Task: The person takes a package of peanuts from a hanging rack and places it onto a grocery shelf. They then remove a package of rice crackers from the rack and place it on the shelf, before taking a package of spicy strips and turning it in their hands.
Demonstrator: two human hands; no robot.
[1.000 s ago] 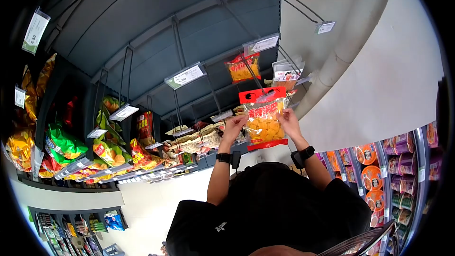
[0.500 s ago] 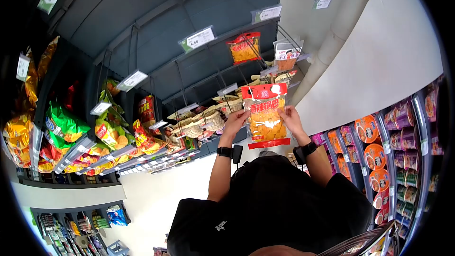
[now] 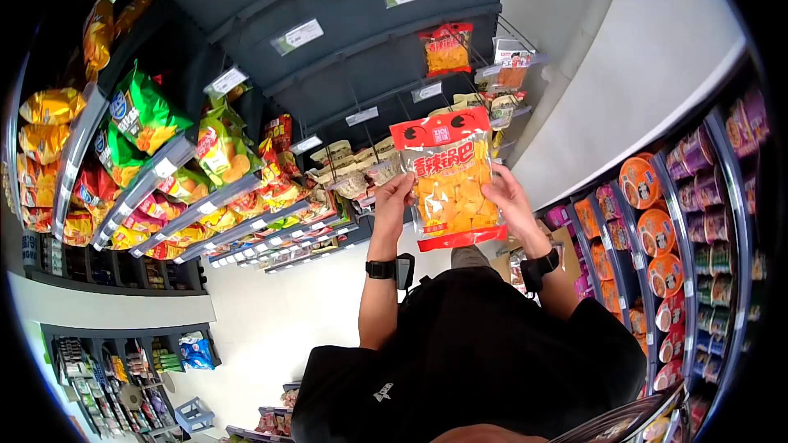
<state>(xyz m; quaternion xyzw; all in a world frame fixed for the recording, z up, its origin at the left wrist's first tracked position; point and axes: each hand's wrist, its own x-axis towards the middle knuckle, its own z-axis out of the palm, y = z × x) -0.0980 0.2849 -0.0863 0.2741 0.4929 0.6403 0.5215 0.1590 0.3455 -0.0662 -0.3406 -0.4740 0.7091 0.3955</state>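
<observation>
A red and clear snack bag with orange-yellow pieces inside is held up in front of my chest, its printed front facing me. My left hand pinches its left edge, thumb on the front. On the opposite edge, my right hand grips it with the thumb over the front; the other fingers are partly hidden behind. A similar red snack bag hangs from a rack hook beyond my hands.
Dark rack panels with hooks and price tags rise ahead. Chip bags fill slanted shelves at left. Orange cup noodles line shelves at right. A blue-grey crate stands on the floor at lower left.
The snack bag has come closer and looks larger, tilted slightly, with both hands still on it. The view has shifted, so the hanging bag and shelves sit elsewhere in the picture.
</observation>
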